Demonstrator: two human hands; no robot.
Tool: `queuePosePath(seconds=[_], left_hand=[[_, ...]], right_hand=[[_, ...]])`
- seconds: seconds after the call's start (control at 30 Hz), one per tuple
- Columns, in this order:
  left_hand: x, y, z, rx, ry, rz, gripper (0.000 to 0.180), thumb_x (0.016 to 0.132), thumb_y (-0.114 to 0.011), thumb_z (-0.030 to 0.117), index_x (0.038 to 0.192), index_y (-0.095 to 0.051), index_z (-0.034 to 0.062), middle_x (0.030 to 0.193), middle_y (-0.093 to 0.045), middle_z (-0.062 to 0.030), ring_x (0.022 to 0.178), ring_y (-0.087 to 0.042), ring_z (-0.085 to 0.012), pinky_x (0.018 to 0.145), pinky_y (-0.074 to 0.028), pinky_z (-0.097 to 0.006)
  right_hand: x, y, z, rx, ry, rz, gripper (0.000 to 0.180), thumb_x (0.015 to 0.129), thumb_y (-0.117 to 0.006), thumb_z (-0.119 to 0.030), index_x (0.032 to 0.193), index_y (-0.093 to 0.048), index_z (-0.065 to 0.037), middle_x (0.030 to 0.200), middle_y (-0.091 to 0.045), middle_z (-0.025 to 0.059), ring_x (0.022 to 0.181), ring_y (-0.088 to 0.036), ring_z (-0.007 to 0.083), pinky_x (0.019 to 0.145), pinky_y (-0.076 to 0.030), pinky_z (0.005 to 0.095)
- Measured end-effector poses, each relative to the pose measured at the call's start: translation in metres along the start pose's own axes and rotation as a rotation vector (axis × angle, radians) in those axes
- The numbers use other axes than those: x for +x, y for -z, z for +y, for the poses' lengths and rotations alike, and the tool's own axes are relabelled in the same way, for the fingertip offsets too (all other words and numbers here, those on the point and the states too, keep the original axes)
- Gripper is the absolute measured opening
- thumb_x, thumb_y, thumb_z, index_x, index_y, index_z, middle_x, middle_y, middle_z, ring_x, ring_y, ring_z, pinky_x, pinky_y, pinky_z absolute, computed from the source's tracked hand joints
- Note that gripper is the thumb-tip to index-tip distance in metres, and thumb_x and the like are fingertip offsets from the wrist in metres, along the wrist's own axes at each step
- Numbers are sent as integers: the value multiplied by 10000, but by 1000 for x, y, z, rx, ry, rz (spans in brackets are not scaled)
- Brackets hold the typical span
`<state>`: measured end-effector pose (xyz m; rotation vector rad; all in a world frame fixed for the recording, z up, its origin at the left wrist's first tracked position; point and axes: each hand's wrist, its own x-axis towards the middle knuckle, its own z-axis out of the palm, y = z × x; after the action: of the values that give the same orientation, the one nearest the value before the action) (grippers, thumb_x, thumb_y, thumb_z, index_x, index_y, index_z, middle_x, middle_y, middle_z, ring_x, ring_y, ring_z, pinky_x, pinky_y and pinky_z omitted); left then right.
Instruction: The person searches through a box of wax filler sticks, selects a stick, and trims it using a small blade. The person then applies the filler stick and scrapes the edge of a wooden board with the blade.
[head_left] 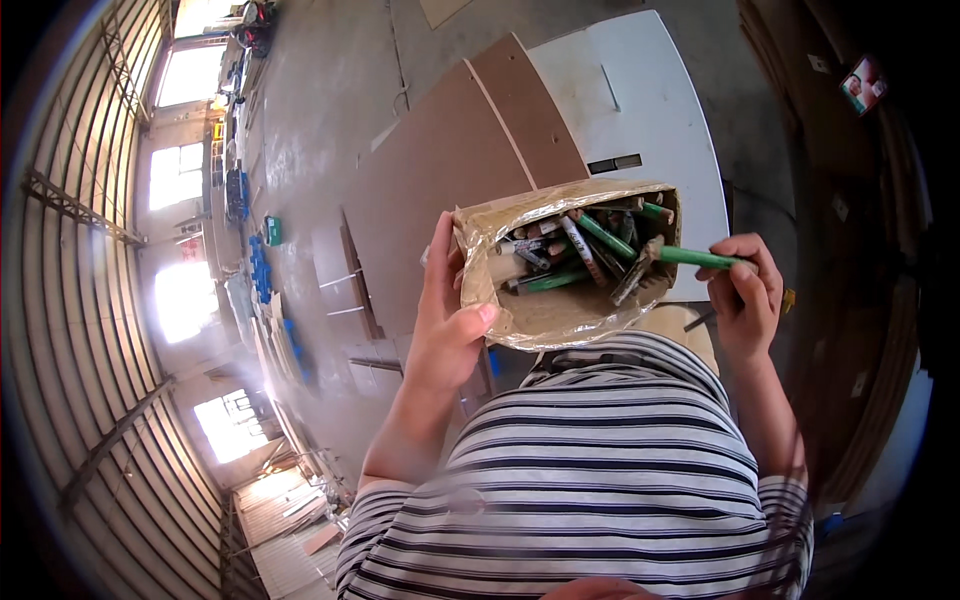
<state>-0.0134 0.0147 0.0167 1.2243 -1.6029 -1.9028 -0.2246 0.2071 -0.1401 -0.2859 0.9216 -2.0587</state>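
Observation:
My left hand (455,310) grips the left wall of an open cardboard box (540,318), its thumb over the near rim and its fingers along the outer side. Shiny clear tape covers the box's edges. Inside lie several green, white and dark sticks (578,250) in a jumble, some with pale, wood-coloured ends; their exact kind is unclear. Between the thumb and fingers of my right hand (745,290), at the box's right side, is a green stick (690,257). It points left over the rim, and a ragged brown piece (650,250) shows at its tip.
Beyond the box lie a brown panel (440,140) and a white panel (640,90) with a dark slot. Stacked brown boards (850,220) stand along the right. Dark strips (358,270) and a green container (272,231) are on the left. Farther left are the hall's windows.

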Motion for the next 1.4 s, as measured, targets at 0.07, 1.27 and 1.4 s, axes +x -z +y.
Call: queuePosePath(seconds=[0.07,1.27,1.4], left_hand=[[-2,-1,3,-3,-4,10,1102,706,-697,201,1607,-76,69,1519,-309,-211,1401,-362,-317,1155,-309,-432],[30,93,-27,-169,41,-50,997,762,-682,125,1600,-142,94,1495,-335,-194,1370,-388,-310,1140,-329,-440],[28,94,-24,-178,38,-64,993,761,-681,120,1597,-147,85,1494,-340,-189,1369,-392,-299,1131,-340,-429]], right_hand=[[-10,4,-4,-103,1,-8,239,964,-517,-142,1090,-576,52,838,-687,148,484,-300,-10,461,-217,170],[-22,-55,59,-598,-281,168,233,1038,-561,-187,1102,-677,5,758,-527,-55,682,-415,34,629,-358,209],[8,-88,42,-1064,158,75,215,917,-692,-40,1133,-693,-37,756,-507,-11,662,-441,59,582,-365,225]])
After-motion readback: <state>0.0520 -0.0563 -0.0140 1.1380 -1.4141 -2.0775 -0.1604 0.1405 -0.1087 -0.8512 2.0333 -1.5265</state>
